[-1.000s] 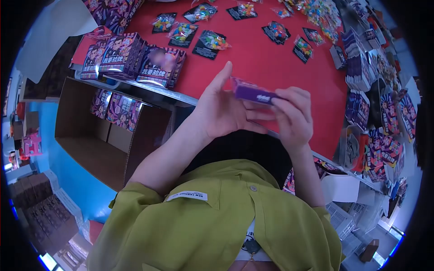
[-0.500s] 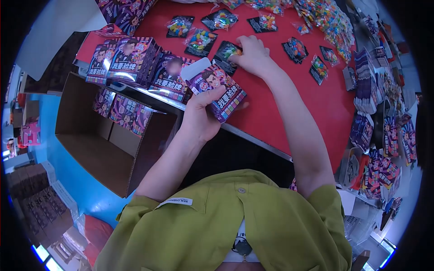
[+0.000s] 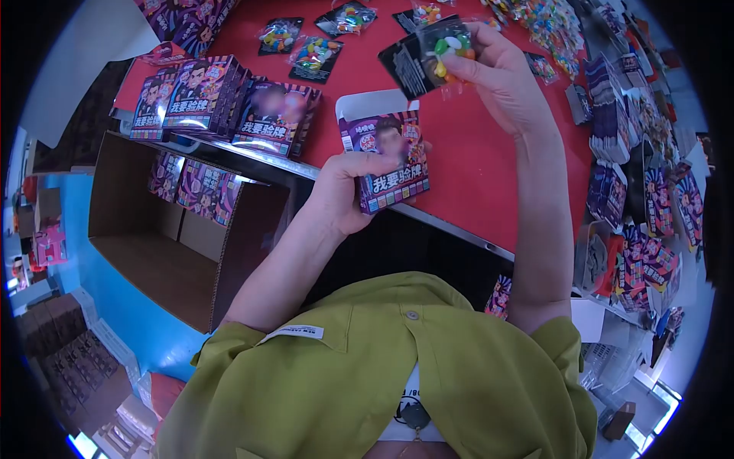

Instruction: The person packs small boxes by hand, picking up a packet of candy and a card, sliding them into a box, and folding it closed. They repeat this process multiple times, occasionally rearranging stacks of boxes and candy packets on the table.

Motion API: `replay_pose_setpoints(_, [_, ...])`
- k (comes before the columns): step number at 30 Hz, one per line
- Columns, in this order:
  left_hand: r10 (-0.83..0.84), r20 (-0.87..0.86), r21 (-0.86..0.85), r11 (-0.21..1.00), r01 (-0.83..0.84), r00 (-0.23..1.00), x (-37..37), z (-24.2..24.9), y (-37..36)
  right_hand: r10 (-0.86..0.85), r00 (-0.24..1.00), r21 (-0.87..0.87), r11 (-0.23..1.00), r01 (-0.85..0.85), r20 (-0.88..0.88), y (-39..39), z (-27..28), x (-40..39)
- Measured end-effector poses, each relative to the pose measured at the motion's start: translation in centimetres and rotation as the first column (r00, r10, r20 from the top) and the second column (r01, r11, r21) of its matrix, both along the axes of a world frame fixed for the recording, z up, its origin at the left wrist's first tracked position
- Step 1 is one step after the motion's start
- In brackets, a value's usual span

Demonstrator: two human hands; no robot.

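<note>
My left hand (image 3: 336, 191) is closed around a purple printed box (image 3: 394, 183) near the table's front edge. The box stands nearly upright in my grip, its white top flap (image 3: 382, 101) raised. Above and to the right of it, my right hand (image 3: 512, 88) pinches a clear bag of colourful candies (image 3: 451, 52) together with a black card (image 3: 404, 67). The card sticks out to the left of the bag. Bag and card are apart from the box. More candy bags on black cards (image 3: 315, 58) lie on the red table (image 3: 489, 176) beyond.
Filled purple boxes (image 3: 200, 96) stand in a row at the table's left edge. Below them an open cardboard carton (image 3: 160, 260) holds similar boxes. A heap of candy bags (image 3: 547, 34) lies at the back right, with stacks of flat purple packaging (image 3: 605, 115) along the right side.
My right hand has lifted the candy bag and black card off the table, up and to the right. In my left hand the box has turned more upright.
</note>
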State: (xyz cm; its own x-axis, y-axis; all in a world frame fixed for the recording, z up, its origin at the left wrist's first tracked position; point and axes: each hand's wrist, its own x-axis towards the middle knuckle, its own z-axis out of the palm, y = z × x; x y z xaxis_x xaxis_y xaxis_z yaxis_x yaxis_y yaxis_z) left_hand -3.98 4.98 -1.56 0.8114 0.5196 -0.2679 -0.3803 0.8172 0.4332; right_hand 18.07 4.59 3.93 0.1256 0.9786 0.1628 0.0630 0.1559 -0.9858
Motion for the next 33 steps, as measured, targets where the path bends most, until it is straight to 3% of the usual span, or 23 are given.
replay_pose_setpoints(1, [-0.088,0.027,-0.010,0.996,0.089,0.996,0.3,0.2,-0.2,-0.014,1.000,0.001,1.000,0.014,0.002,-0.5,0.2,0.0])
replay_pose_setpoints(3, [-0.183,0.057,-0.017,0.983,0.184,0.981,0.6,0.4,-0.6,0.097,0.968,-0.096,0.992,-0.076,0.230,-1.4,0.5,0.1])
replay_pose_setpoints(4, [-0.283,0.110,-0.006,0.958,0.286,0.953,0.7,0.3,-0.6,0.082,0.939,-0.126,0.991,-0.042,0.333,-1.8,0.4,0.3])
replay_pose_setpoints(5, [-0.377,0.158,0.008,0.925,0.381,0.912,0.7,0.2,-0.6,0.082,0.941,-0.127,0.991,-0.042,0.330,-2.2,0.5,0.5])
replay_pose_setpoints(7, [-0.417,0.127,0.028,0.908,0.417,0.900,0.7,0.1,-0.4,0.187,0.928,-0.115,0.981,-0.157,0.323,-3.1,0.6,0.7])
replay_pose_setpoints(10, [-0.384,-0.006,0.165,0.910,0.379,0.923,1.3,0.8,0.1,0.213,0.892,-0.132,0.976,-0.175,0.399,-4.8,1.1,-0.5])
replay_pose_setpoints(11, [-0.389,-0.004,0.162,0.909,0.384,0.921,1.6,0.8,0.4,0.120,0.675,-0.020,0.988,-0.153,0.728,-5.2,1.4,-0.6])
replay_pose_setpoints(13, [-0.436,0.133,0.229,0.887,0.400,0.890,2.0,0.6,1.0,0.024,0.640,0.072,0.990,-0.123,0.768,-6.1,1.8,-1.5])
replay_pose_setpoints(15, [-0.429,0.131,0.184,0.896,0.403,0.894,2.5,0.4,1.8,-0.078,0.597,0.173,0.979,-0.104,0.798,-7.1,2.1,-2.1])
replay_pose_setpoints(17, [-0.487,0.093,0.358,0.830,0.427,0.868,3.4,-0.7,2.2,-0.210,0.493,0.269,0.962,-0.050,0.844,-8.2,2.4,-2.0])
replay_pose_setpoints(18, [-0.493,0.057,0.363,0.820,0.442,0.868,4.0,-0.3,2.2,-0.208,0.492,0.265,0.963,-0.050,0.846,-8.5,1.9,-1.9])
replay_pose_setpoints(20, [-0.515,0.020,0.414,0.785,0.461,0.857,5.2,-0.7,2.0,-0.193,0.801,0.248,0.967,0.057,0.567,-9.2,0.1,-1.5])
replay_pose_setpoints(23, [-0.562,-0.047,0.493,0.706,0.509,0.826,6.4,-1.0,2.2,-0.153,0.891,0.161,0.983,0.092,0.427,-10.7,-1.1,-1.2])
replay_pose_setpoints(25, [-0.457,-0.329,0.730,0.432,0.529,0.826,6.9,-0.7,2.2,-0.198,0.923,0.107,0.979,0.172,0.329,-11.6,-2.6,-1.7])
replay_pose_setpoints(26, [-0.463,-0.330,0.729,0.429,0.534,0.822,6.9,-0.4,2.1,-0.245,0.942,0.051,0.970,0.239,0.231,-12.0,-3.0,-1.9])
replay_pose_setpoints(27, [-0.368,-0.338,0.766,0.428,0.480,0.866,6.6,-0.2,1.9,-0.250,0.941,0.050,0.968,0.245,0.229,-12.3,-3.0,-2.0])
replay_pose_setpoints(28, [-0.266,-0.339,0.802,0.420,0.425,0.903,6.3,0.0,1.8,-0.270,0.892,0.106,0.963,0.249,0.362,-12.5,-2.9,-2.2])
replay_pose_setpoints(29, [-0.267,-0.342,0.803,0.416,0.427,0.901,5.9,-0.3,1.8,-0.293,0.823,0.165,0.956,0.243,0.486,-12.6,-2.8,-2.3])
replay_pose_setpoints(30, [-0.150,-0.270,0.869,0.388,0.307,0.951,5.3,-0.9,1.8,-0.299,0.824,0.169,0.954,0.248,0.481,-12.4,-3.0,-2.7])
replay_pose_setpoints(31, [-0.033,-0.186,0.920,0.345,0.186,0.982,4.8,-1.4,1.6,-0.338,0.723,0.234,0.941,0.244,0.602,-12.1,-3.4,-3.4])
replay_pose_setpoints(32, [-0.033,-0.192,0.920,0.343,0.191,0.981,4.3,-1.8,1.3,-0.374,0.603,0.297,0.927,0.229,0.704,-11.8,-3.6,-4.1])
replay_pose_setpoints(33, [-0.073,-0.121,0.832,0.537,0.141,0.990,3.9,-2.0,1.0,-0.375,0.606,0.298,0.927,0.229,0.701,-11.6,-3.7,-4.7])
